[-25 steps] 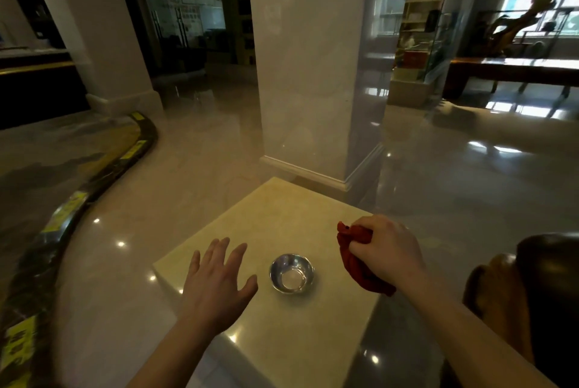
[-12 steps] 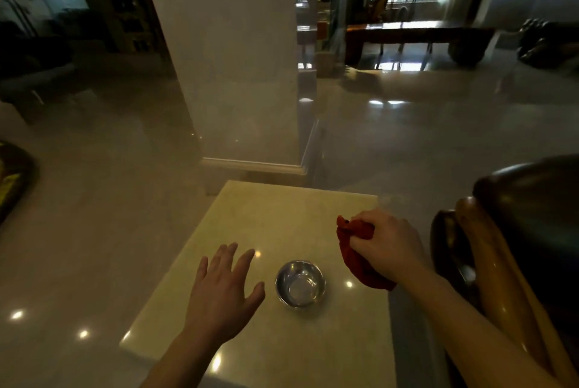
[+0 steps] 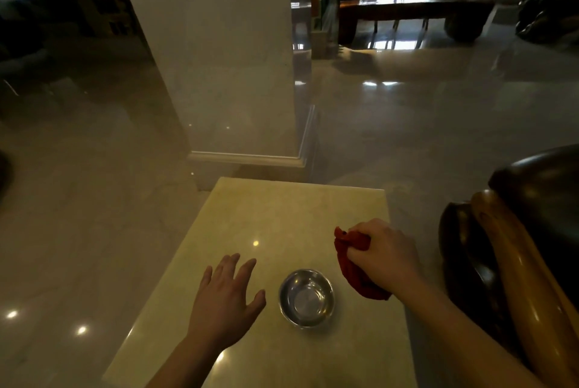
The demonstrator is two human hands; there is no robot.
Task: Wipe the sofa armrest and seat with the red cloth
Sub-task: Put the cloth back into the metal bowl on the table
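Head view: right hand (image 3: 383,257) grips the bunched red cloth (image 3: 354,262), left hand (image 3: 224,300) spread wide beside the bowl (image 3: 306,298)

Right hand (image 3: 383,257) clutching red cloth (image 3: 355,265), steel bowl (image 3: 306,297), left hand (image 3: 226,300) spread

My right hand (image 3: 383,257) covers much of the red cloth (image 3: 355,265); only its bunched left side shows. The sofa armrest (image 3: 513,262) is cut off by the right and bottom edges, and the seat cannot be made out. Both my forearms leave the frame at the bottom edge. The table (image 3: 282,215) is cropped at its near edge.
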